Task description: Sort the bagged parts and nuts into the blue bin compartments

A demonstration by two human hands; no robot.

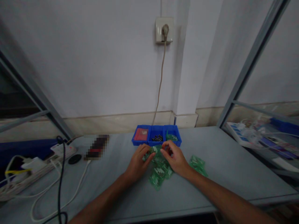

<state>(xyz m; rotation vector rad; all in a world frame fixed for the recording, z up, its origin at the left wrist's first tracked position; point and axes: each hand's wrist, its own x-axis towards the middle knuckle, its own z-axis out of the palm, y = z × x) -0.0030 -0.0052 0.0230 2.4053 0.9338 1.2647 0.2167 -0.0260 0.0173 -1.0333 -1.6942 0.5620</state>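
Above a pile of small green plastic bags [158, 174], my left hand [139, 161] pinches a green bag [157, 151] with pale contents showing through. My right hand [175, 158] has thumb and fingers drawn together at the right edge of this same bag. Just beyond my fingers stands a blue three-compartment tray [156, 143]. Its left compartment holds a red piece [141, 134], the middle one several small dark shiny pieces [157, 138], and the right one a green bag [171, 137]. Further green bags [198, 165] lie right of my right wrist.
Left on the grey table [112, 196] are a pixelated phone-like object [97, 147] with a white cable, a black disc [75, 159] and a power strip [35, 174]. Metal posts [252, 62] rise at both sides. A plugged wall socket [164, 30] sits above; its cord hangs behind the tray.
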